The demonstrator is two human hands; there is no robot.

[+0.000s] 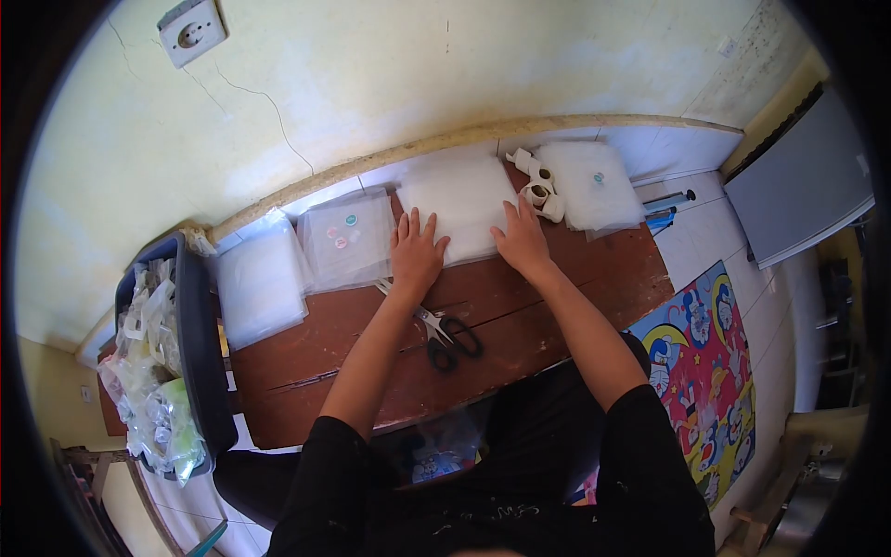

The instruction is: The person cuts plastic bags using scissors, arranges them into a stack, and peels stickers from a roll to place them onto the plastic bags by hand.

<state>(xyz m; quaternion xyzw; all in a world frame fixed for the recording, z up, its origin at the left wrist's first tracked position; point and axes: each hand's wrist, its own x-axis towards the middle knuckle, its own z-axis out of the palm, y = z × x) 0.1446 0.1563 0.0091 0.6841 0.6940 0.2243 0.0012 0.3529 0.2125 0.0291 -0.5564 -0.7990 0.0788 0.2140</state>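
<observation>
My left hand [418, 249] is open, its fingers spread at the left edge of a white stack of what look like plastic sheets or bags [459, 200]. At that stack's right edge lies my right hand [522, 239], also open, with nothing held. Scissors with black handles [447, 342] lie just below my left hand, their blades partly hidden by my wrist. Left of the hand is a clear plastic stack [320, 251] with several small round labels on it. Beside my right fingertips sit rolls of white strip [538, 190], partly unwound.
Another plastic stack [255, 283] lies at the table's left, and one more [580, 186] at its right. A dark bin [197, 353] full of crumpled plastic stands left of the brown wooden table [306, 371]. A colourful mat [715, 371] covers floor at the right.
</observation>
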